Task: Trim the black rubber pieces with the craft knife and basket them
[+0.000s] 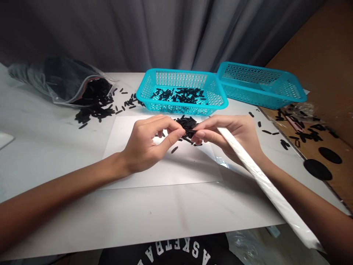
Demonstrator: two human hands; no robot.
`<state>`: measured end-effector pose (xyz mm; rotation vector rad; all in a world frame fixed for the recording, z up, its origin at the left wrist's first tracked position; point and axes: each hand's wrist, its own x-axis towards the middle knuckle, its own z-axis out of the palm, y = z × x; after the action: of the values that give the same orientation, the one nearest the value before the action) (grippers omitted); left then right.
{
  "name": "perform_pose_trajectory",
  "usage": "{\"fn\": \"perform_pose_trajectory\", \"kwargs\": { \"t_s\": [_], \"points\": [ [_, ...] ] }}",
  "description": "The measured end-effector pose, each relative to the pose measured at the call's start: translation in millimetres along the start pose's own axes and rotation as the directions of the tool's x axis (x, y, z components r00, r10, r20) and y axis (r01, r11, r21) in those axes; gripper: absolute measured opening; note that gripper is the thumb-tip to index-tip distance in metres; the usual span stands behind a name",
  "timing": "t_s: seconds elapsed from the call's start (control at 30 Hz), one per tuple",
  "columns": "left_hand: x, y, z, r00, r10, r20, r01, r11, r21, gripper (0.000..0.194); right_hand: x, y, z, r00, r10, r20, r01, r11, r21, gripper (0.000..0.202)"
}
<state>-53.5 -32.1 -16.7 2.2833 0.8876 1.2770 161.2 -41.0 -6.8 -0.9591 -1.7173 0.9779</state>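
My left hand [154, 141] is closed in a pinch at the left end of a thin, dark elongated piece [190, 131]. At its other end, the thumb and fingers of my right hand [230, 136] are pinched on the same piece, so it spans both hands. Just behind them a heap of small black elongated pieces [186, 122] lies on a white sheet [165, 173]. One loose black piece [174, 149] lies nearer to me. A long white plastic-wrapped strip [261, 180] crosses in front of my right hand and forearm; I cannot tell whether that hand holds it.
Behind the sheet stands a turquoise basket [182, 107] with black pieces inside; a second turquoise basket [261, 96] adjoins it. At left, an open clear bag [63, 79] spills black pieces. Black ovals [317, 169] lie on brown board [338, 176] at right. A grey curtain hangs behind.
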Motion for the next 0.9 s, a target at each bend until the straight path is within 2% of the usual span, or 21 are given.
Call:
{"fn": "perform_pose_trajectory", "kwargs": {
  "t_s": [0.07,0.1,0.17,0.2,0.23,0.3,0.37,0.47,0.63,0.7,0.77,0.8,0.9],
  "points": [
    [0,-3,0.6,0.998,-0.046,0.045,0.046,0.999,0.002,0.017,4,3,-1,1.000,0.008,-0.022,-0.009,0.999,-0.035,0.013],
    [0,-5,1.2,0.993,-0.075,0.091,0.073,0.997,0.017,0.017,8,6,-4,0.998,0.003,-0.070,-0.008,0.998,-0.064,0.015],
    [-1,-12,3.0,0.968,-0.125,0.220,0.108,0.990,0.086,0.012,21,16,-16,0.974,-0.025,-0.224,-0.007,0.990,-0.141,0.020],
    [-2,-16,4.0,0.946,-0.146,0.291,0.112,0.985,0.129,0.013,28,21,-25,0.941,-0.062,-0.333,-0.001,0.983,-0.186,0.023],
    [-3,-19,4.9,0.922,-0.164,0.352,0.110,0.980,0.167,0.013,36,27,-35,0.919,-0.077,-0.386,-0.017,0.972,-0.235,0.024],
    [-5,-25,6.4,0.884,-0.198,0.423,0.112,0.969,0.220,0.007,46,38,-55,0.900,-0.112,-0.421,-0.070,0.917,-0.392,0.030],
    [-6,-27,6.9,0.875,-0.223,0.430,0.132,0.964,0.231,0.007,48,43,-68,0.890,-0.146,-0.432,-0.106,0.855,-0.508,0.037],
    [-4,-26,6.2,0.901,-0.225,0.372,0.173,0.971,0.167,0.010,39,42,-67,0.918,-0.143,-0.371,-0.084,0.842,-0.533,0.038],
    [-2,-16,4.5,0.955,-0.192,0.225,0.194,0.981,0.012,0.007,22,23,-36,0.963,-0.180,-0.200,0.062,0.873,-0.484,0.020],
    [-2,-13,4.2,0.969,-0.178,0.169,0.190,0.980,-0.058,0.010,18,17,-25,0.980,-0.195,-0.048,0.154,0.883,-0.444,0.014],
    [-1,-10,4.1,0.974,-0.180,0.137,0.199,0.970,-0.137,0.015,14,13,-16,0.974,-0.190,0.121,0.222,0.900,-0.376,0.012],
    [-1,-9,4.2,0.974,-0.188,0.131,0.209,0.963,-0.173,0.018,12,13,-13,0.969,-0.186,0.164,0.233,0.909,-0.346,0.012],
    [-1,-8,5.4,0.967,-0.230,0.108,0.250,0.937,-0.246,0.021,8,14,-6,0.975,-0.180,0.134,0.214,0.925,-0.315,0.009]
  ]
}}
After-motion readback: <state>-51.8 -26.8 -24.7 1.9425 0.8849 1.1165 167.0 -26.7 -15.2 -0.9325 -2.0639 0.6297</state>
